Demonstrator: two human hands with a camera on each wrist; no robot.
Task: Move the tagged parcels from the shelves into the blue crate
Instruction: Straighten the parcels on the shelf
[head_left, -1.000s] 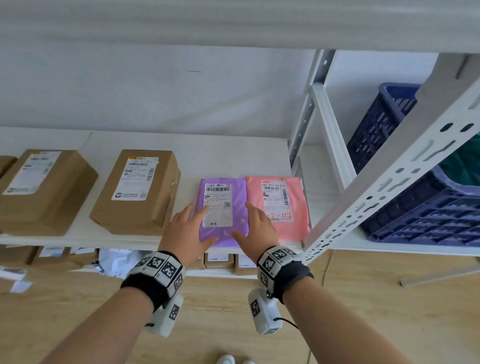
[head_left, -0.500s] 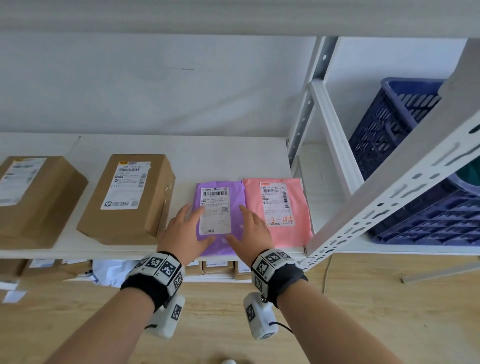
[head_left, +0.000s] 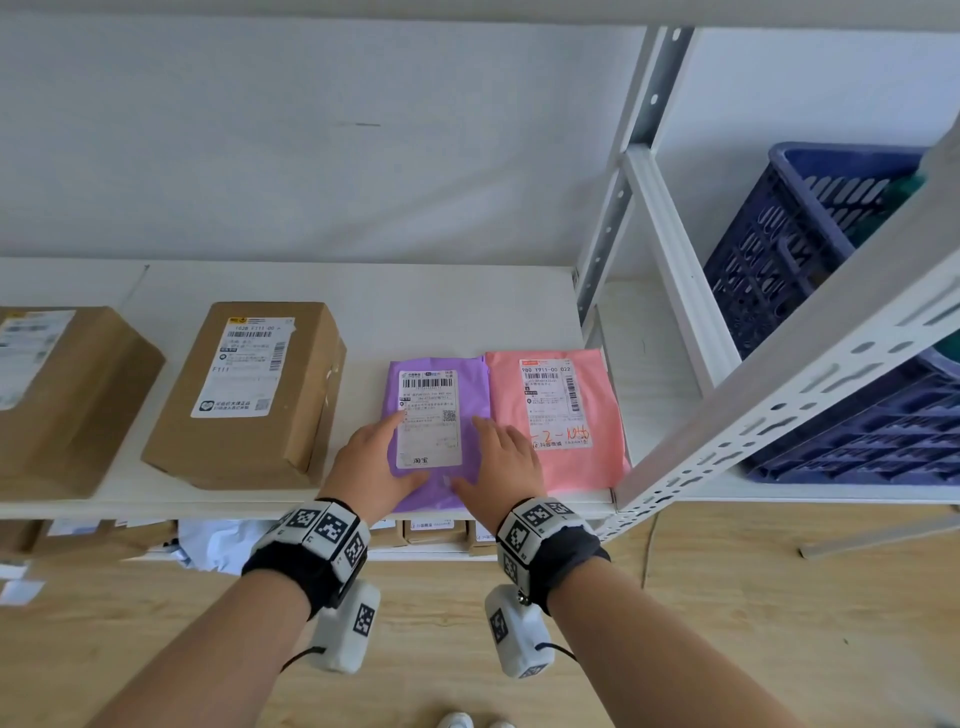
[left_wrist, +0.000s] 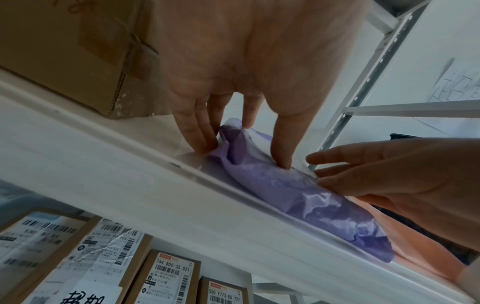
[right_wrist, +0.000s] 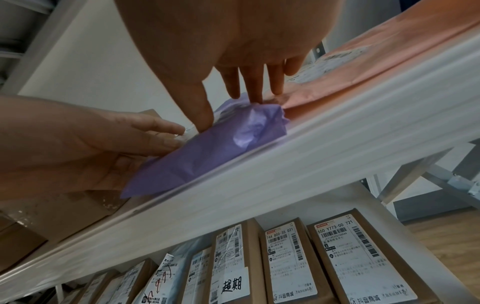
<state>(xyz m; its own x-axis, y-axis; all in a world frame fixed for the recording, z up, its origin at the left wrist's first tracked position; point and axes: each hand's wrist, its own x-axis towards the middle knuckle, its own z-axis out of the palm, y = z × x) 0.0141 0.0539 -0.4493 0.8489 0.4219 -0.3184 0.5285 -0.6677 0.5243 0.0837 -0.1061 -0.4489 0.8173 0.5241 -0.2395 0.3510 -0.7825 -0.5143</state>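
Note:
A purple mailer with a white label lies flat at the shelf's front edge, with a pink mailer touching its right side. My left hand rests on its left near corner, fingers straight along the edge and thumb on top. In the left wrist view the left hand presses the purple mailer down. My right hand lies on the right near corner, and the right wrist view shows the right hand pressing the purple mailer. The blue crate sits in the bay to the right.
Two brown cardboard boxes stand left of the mailers on the same shelf. A slanted white perforated upright crosses between the mailers and the crate. Several labelled boxes fill the shelf below. The floor is wooden.
Both hands stay on the purple mailer, with their fingers reaching slightly farther over it. The view has shifted a little.

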